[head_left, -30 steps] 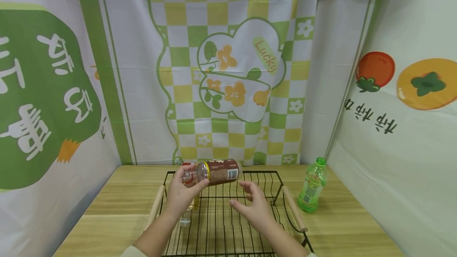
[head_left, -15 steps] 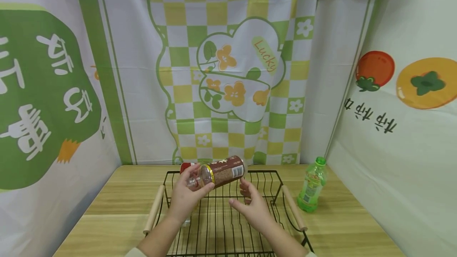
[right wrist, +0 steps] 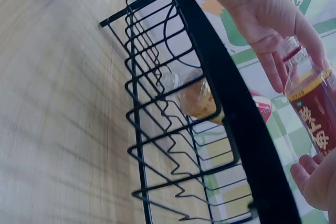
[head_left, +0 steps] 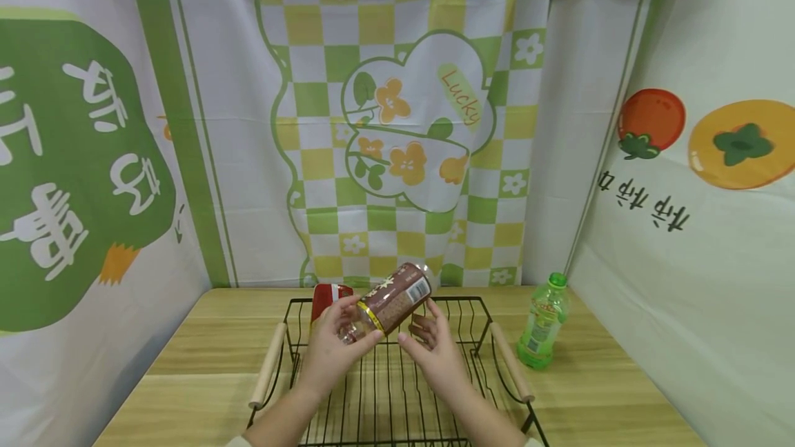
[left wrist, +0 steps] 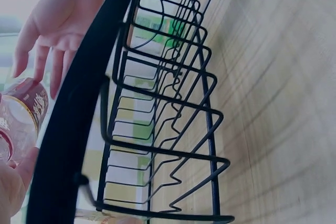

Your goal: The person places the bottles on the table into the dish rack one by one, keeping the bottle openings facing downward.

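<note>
Above the black wire rack (head_left: pixel 459 298), a plastic bottle (head_left: pixel 397 299) with a brown label and a yellow band is held tilted, its base up and to the right. My left hand (head_left: pixel 326 357) grips it around the neck end, thumb on the near side. My right hand (head_left: pixel 437 354) is beside the lower right of the bottle, fingers loosely bent and fingertips right at its base end. In the right wrist view the bottle (right wrist: pixel 310 108) shows its clear neck between the left fingers, with the right hand (right wrist: pixel 317 182) below its label.
An amber bottle (right wrist: pixel 197 95) with a yellow label sits neck-down at the rack. A red and white object (head_left: pixel 321 299) shows behind my left hand. Wooden handles (head_left: pixel 512 364) flank the rack. A green bottle (head_left: pixel 544 326) stands on the wooden table (head_left: pixel 199 343) at right.
The brown-labelled bottle has gone from nearly level to steeply tilted, base end rising. My left hand has shifted right and slightly down, bringing the bottle closer to my right hand.
</note>
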The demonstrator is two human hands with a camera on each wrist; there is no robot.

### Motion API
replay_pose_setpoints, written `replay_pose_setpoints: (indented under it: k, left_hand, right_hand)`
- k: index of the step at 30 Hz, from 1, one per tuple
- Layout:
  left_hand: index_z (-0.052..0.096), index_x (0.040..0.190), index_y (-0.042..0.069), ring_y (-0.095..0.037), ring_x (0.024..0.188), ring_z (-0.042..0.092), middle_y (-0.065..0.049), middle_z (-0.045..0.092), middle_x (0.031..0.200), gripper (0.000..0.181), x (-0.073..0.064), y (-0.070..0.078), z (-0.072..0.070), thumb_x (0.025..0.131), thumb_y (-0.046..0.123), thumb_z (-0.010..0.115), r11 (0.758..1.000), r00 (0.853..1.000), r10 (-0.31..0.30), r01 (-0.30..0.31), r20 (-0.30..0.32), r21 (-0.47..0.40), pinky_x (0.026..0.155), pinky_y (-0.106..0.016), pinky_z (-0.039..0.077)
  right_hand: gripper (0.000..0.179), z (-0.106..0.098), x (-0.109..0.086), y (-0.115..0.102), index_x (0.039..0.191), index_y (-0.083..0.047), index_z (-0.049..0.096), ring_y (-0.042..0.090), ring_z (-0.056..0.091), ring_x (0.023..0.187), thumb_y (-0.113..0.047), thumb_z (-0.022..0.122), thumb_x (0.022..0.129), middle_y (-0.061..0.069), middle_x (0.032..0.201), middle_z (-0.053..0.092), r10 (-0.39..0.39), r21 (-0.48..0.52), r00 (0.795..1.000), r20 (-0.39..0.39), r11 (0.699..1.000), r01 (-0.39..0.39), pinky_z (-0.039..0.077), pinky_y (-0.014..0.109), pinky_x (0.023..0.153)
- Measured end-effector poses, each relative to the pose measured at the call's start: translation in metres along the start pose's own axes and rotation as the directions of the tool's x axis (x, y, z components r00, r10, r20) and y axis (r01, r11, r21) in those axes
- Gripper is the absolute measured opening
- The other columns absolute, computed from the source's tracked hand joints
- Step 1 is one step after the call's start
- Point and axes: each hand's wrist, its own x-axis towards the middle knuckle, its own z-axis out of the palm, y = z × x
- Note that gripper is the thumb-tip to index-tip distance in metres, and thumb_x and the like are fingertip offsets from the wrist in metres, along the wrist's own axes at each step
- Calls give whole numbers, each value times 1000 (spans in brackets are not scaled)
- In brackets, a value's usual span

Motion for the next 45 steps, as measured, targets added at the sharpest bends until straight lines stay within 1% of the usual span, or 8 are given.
replay_pose_setpoints:
  k: [6, 13, 20, 25, 30, 32, 41, 45]
  left_hand:
    - [57, 125, 12, -29, 110, 60, -15, 56, 121, 59, -5, 1, 8, 75, 24, 85, 999, 999, 39, -39, 20, -16, 80, -28, 56]
    - [53, 125, 17, -34, 115, 57, -17, 51, 126, 59, -11, 3, 14, 76, 23, 84, 1000, 998, 26, -26, 49, -7, 79, -28, 59]
    - [51, 124, 18, -32, 114, 57, -16, 49, 128, 60, -14, 2, 17, 75, 27, 84, 1000, 998, 19, -20, 55, 13, 79, -25, 55]
    - [50, 128, 15, -34, 115, 57, -17, 49, 130, 63, -14, 1, 14, 76, 25, 83, 999, 993, 34, -36, 116, 17, 84, -26, 57]
    - [45, 138, 9, -41, 125, 52, -21, 47, 139, 66, -13, 3, 3, 84, 29, 77, 999, 976, 21, -27, 215, 25, 99, -49, 51]
    - [44, 141, 8, -43, 129, 48, -22, 45, 143, 64, -12, 3, -3, 89, 31, 72, 999, 973, 13, -21, 233, 34, 101, -55, 48]
    - [42, 144, 6, -46, 137, 40, -21, 44, 148, 55, 1, -10, -42, 100, 35, 55, 981, 990, -6, -21, 139, 194, 107, -64, 37]
    - [36, 148, 3, -48, 140, 34, -24, 35, 153, 56, 4, -19, -68, 103, 34, 49, 965, 991, -72, 41, 114, 257, 109, -66, 32]
  right_hand:
    - [88, 10, 1, -5, 156, -7, 3, 46, 48, 131, -20, 64, 95, 33, 146, 40, 3, 150, 1000, -31, 989, 2, 45, 50, 107]
    - [94, 22, 3, -10, 156, -17, -3, 45, 48, 130, -23, 66, 93, 32, 149, 33, 76, 254, 996, -56, 965, -59, 45, 48, 107]
    - [100, 26, 5, -11, 156, -21, -4, 42, 51, 127, -21, 71, 89, 31, 147, 32, 119, 297, 989, -84, 951, -89, 54, 42, 96]
    - [100, 23, 8, -9, 156, -21, -3, 40, 52, 125, -18, 70, 88, 32, 145, 32, 120, 296, 989, -81, 951, -91, 54, 42, 96]
    - [99, 19, 15, -6, 156, -20, -1, 41, 51, 123, -14, 70, 88, 33, 145, 32, 101, 271, 992, -76, 960, -77, 55, 44, 94]
    - [99, 18, 18, -5, 156, -19, 0, 42, 51, 123, -13, 70, 87, 33, 145, 32, 97, 251, 992, -78, 965, -74, 55, 45, 93]
    - [103, 15, 28, 2, 156, -18, 3, 47, 52, 121, -10, 74, 83, 35, 143, 32, 99, 152, 993, -65, 984, -88, 55, 48, 92]
    - [102, 14, 32, 6, 156, -19, 5, 46, 53, 120, -9, 74, 82, 34, 142, 34, 108, 117, 993, -46, 988, -102, 55, 48, 92]
